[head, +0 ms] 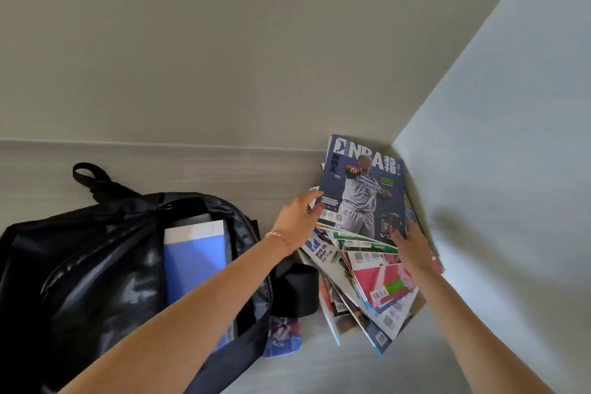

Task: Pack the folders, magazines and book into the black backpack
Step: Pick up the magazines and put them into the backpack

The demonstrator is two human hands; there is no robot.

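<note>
gripping nba magazine (363, 189) | both hands | black backpack (96, 265) beside fanned pile (377, 291)

Place: likely a home or office corner
Evidence: plain grey walls (224, 41) meeting above a pale wood-grain counter (192, 169)
Contents: backpack (80, 265), magazines (377, 281)

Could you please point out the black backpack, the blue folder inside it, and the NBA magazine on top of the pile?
black backpack (80, 265), head view, on its front panel.
blue folder (195, 262), head view, on its blue cover.
NBA magazine (363, 189), head view, on its cover's middle.
</note>
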